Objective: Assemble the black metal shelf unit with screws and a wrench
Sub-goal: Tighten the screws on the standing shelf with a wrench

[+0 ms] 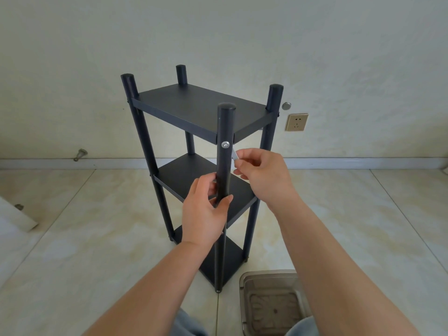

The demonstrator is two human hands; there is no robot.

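The black metal shelf unit [194, 110] stands upright on the tiled floor, with three shelves between four round posts. A silver screw [225, 144] sits in the near post just below the top shelf. My left hand [206, 212] grips that near post [224, 170] at the height of the middle shelf. My right hand [264, 175] is just right of the post and pinches a small silver wrench [234, 155], whose tip lies beside the post slightly below the screw. Most of the wrench is hidden in my fingers.
A brown plastic bin [274, 304] stands on the floor at the bottom right, close to the shelf's near foot. A wall socket [296, 122] and a round metal knob [286, 105] are on the wall behind. A door stop [80, 155] and a white panel [17, 214] are at the left.
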